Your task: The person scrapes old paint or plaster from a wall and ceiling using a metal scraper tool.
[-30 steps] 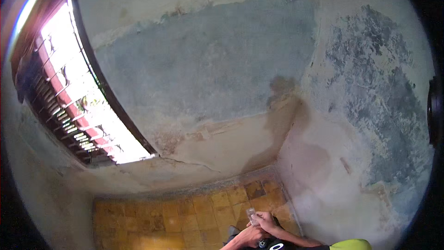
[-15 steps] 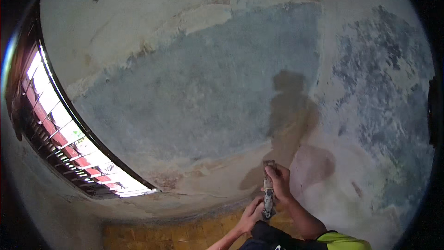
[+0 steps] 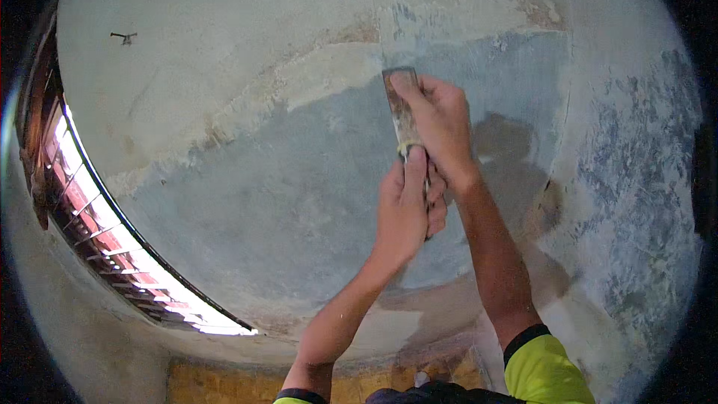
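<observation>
A scraper [image 3: 400,108] with a flat, stained metal blade is held up in front of the wall, its blade end pointing upward. My left hand [image 3: 406,206] is wrapped round the handle, which it mostly hides. Higher up, my right hand [image 3: 445,123] grips the blade, thumb laid flat on its face. The blade's top edge lies at the border between the blue-grey patch [image 3: 284,179] and the pale, flaking paint layer [image 3: 321,71]. Whether the edge presses on the wall, I cannot tell.
On the left is a barred window [image 3: 112,232] with bright light behind it. A small metal fixture [image 3: 125,37] sticks out of the upper left wall. Mottled blue paint [image 3: 636,179] covers the right wall. Yellowish floor tiles [image 3: 224,383] show at the bottom.
Both hands have risen with the scraper from low near the floor to the upper part of the blue-grey patch. My arms are now stretched out, and the view has shifted slightly.
</observation>
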Demonstrator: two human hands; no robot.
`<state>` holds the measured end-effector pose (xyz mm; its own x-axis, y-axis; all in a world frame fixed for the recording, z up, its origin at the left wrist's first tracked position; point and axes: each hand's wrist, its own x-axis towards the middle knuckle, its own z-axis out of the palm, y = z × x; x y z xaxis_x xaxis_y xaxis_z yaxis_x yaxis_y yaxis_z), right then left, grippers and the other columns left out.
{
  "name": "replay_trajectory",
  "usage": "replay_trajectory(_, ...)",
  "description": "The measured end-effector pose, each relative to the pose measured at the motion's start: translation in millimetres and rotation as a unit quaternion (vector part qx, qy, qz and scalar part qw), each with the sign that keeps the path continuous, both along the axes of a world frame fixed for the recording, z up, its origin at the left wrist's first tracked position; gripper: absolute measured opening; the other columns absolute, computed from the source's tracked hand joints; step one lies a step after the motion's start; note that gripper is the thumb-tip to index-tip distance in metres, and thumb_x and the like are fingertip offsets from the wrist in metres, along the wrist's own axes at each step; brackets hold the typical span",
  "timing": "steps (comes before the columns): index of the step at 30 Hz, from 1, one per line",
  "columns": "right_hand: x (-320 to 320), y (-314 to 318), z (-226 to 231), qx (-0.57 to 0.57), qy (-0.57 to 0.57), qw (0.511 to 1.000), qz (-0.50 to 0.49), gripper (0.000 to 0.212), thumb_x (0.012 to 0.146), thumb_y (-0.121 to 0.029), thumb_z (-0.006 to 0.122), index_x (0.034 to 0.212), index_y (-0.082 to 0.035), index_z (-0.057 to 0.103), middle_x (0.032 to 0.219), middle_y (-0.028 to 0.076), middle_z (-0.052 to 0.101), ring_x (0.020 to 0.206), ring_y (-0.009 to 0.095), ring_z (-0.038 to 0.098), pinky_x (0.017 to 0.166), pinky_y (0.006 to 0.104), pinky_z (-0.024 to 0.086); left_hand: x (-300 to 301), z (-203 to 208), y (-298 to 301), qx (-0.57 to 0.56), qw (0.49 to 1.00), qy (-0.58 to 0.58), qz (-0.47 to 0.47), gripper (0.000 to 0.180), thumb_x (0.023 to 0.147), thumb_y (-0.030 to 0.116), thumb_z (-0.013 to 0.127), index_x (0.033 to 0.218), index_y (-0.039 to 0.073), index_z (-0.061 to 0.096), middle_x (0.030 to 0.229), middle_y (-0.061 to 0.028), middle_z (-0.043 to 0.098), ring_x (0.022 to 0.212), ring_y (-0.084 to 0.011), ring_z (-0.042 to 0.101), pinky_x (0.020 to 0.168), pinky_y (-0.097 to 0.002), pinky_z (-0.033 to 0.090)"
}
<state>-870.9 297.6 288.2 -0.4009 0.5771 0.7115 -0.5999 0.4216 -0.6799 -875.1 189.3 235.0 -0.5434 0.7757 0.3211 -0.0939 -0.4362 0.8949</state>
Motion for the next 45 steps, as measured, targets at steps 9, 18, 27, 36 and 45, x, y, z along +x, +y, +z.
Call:
replay_trajectory(9, -23, 21, 33, -0.015, -0.012, 1.000, -0.016, 0.036, 0.087, -0.031, 0.070, 0.078, 0.003, 0.071, 0.063, 0.000, 0.062, 0.059, 0.007, 0.051, 0.055, 0.0269, 0.042, -13, 25, 18, 0.052, 0.998, 0.039, 0.016, 0.036, 0.106, 0.044, 0.038, 0.087, 0.012, 0.042, 0.066, 0.0039, 0.038, 0.045, -0.0068, 0.032, 0.039, -0.0252, 0.028)
replay_trajectory(18, -26, 21, 50, -0.013, -0.024, 0.992, -0.127, 0.037, 0.084, -0.035, 0.072, 0.080, 0.002, 0.073, 0.067, 0.000, 0.065, 0.062, 0.008, 0.055, 0.060, 0.0274, 0.047, -29, 39, 19, 0.062, 0.994, 0.093, 0.008, 0.035, 0.105, 0.040, 0.040, 0.088, 0.010, 0.043, 0.066, 0.0025, 0.040, 0.047, -0.0075, 0.037, 0.038, -0.0266, 0.030)
replay_trajectory(27, -23, 24, 39, -0.023, -0.065, 0.987, -0.148, 0.041, 0.082, -0.038, 0.075, 0.080, 0.002, 0.073, 0.069, 0.000, 0.065, 0.063, 0.008, 0.054, 0.059, 0.0271, 0.046, -30, 18, 24, 0.089, 0.977, 0.176, 0.082, 0.035, 0.105, 0.036, 0.042, 0.086, 0.007, 0.047, 0.065, 0.0013, 0.042, 0.049, -0.0087, 0.040, 0.040, -0.0282, 0.034)
replay_trajectory(36, -19, 9, 31, -0.026, -0.058, 0.987, -0.147, 0.036, 0.082, -0.037, 0.076, 0.076, -0.001, 0.072, 0.065, -0.002, 0.062, 0.060, 0.007, 0.052, 0.056, 0.0269, 0.044, -30, 17, 17, 0.043, 0.984, 0.164, 0.056, 0.036, 0.105, 0.036, 0.042, 0.087, 0.005, 0.046, 0.067, -0.0010, 0.045, 0.054, -0.0094, 0.043, 0.042, -0.0288, 0.037)
replay_trajectory(45, -14, 11, 38, -0.011, -0.091, 0.989, -0.120, 0.038, 0.084, -0.039, 0.074, 0.076, -0.002, 0.070, 0.065, -0.003, 0.060, 0.056, 0.006, 0.049, 0.053, 0.0264, 0.040, -22, 14, 26, 0.082, 0.992, 0.097, 0.023, 0.034, 0.105, 0.038, 0.041, 0.090, 0.008, 0.044, 0.066, 0.0026, 0.043, 0.049, -0.0081, 0.040, 0.038, -0.0259, 0.033)
